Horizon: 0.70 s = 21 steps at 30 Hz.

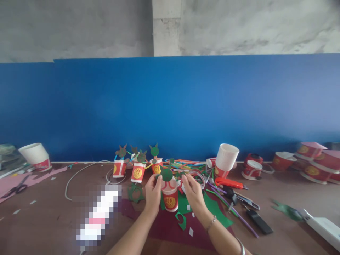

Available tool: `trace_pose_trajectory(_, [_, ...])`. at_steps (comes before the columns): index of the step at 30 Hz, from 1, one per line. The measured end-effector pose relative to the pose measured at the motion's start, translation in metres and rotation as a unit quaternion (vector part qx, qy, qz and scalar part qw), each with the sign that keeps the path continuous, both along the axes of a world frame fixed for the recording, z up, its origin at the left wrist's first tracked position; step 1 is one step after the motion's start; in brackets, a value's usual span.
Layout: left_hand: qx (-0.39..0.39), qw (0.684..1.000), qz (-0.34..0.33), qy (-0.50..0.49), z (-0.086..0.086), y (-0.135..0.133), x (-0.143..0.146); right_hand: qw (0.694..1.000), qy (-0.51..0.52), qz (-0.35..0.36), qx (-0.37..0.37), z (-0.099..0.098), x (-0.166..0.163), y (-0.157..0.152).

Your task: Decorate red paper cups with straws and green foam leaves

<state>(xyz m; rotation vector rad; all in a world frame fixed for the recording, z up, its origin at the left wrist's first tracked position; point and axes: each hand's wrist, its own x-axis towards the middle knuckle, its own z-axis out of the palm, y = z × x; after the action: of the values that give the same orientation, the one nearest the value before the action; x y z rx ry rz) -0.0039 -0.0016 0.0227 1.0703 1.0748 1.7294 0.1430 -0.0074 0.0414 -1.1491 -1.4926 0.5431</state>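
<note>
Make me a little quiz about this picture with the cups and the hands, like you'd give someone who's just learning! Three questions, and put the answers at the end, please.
1. Pick one: what colour is the round piece just above the cup that is between the left hand and the right hand?
A) yellow
B) green
C) white

2. True or false: the orange tool lies farther to the right than that cup.

3. Fill the gap, left or right: the person wears the chain bracelet on the ____ side.

Key: 1. B, green. 2. True. 3. Right.
</note>
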Motion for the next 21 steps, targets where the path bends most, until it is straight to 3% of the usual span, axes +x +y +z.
trace_pose_trajectory(7, [0.003,0.998,-0.006,0.070,0.0003,-0.0028,0.0036,0.993,-0.063,0.085,0.043,0.0067,0.0004,-0.0009])
trace_pose_trajectory(12, [0.006,0.996,-0.021,0.081,-0.0013,-0.0044,0.0052,0.993,-0.100,0.051,0.047,-0.0003,0.0003,0.0004])
trace_pose_trajectory(21, [0.020,0.991,-0.068,0.112,0.0034,-0.0091,0.0080,0.989,-0.114,0.006,0.097,0.0037,0.0030,-0.0030])
